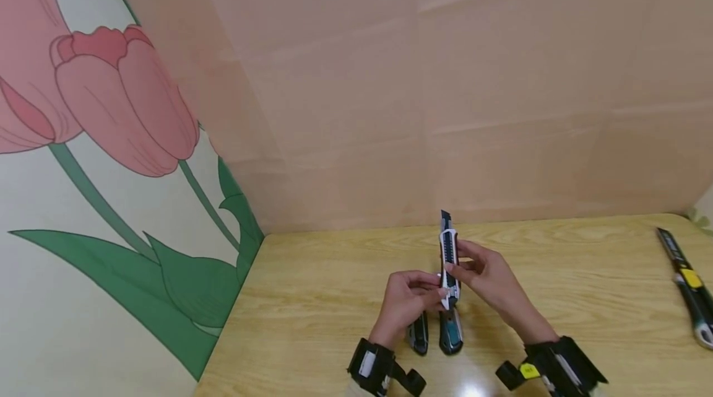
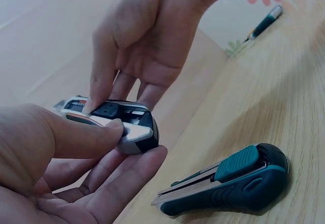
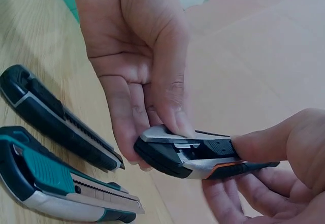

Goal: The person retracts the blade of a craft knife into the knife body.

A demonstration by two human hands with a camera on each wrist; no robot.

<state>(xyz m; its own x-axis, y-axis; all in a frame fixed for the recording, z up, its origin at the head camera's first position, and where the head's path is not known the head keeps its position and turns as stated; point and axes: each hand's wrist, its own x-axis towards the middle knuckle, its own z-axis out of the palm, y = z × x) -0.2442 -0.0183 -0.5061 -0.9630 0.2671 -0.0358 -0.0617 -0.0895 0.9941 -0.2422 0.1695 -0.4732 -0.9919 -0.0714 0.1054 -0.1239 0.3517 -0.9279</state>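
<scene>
A silver and black utility knife (image 1: 448, 259) (image 2: 122, 125) (image 3: 203, 155) is held above the table, its tip pointing away from me. My left hand (image 1: 437, 290) (image 2: 133, 144) (image 3: 157, 137) pinches its rear end between thumb and fingers. The fingers and thumb of my right hand (image 1: 459, 267) (image 2: 119, 89) (image 3: 228, 168) grip the body further up. Below the hands, a teal and black utility knife (image 1: 451, 332) (image 2: 228, 181) (image 3: 56, 183) lies on the wooden table (image 1: 312, 298). A dark utility knife (image 1: 419, 335) (image 3: 56, 117) lies just left of it.
Another utility knife with a yellow slider (image 1: 687, 285) (image 2: 264, 26) lies near the table's right edge. A pink wall (image 1: 445, 87) stands behind the table, and a wall painted with a tulip (image 1: 111, 137) closes the left side.
</scene>
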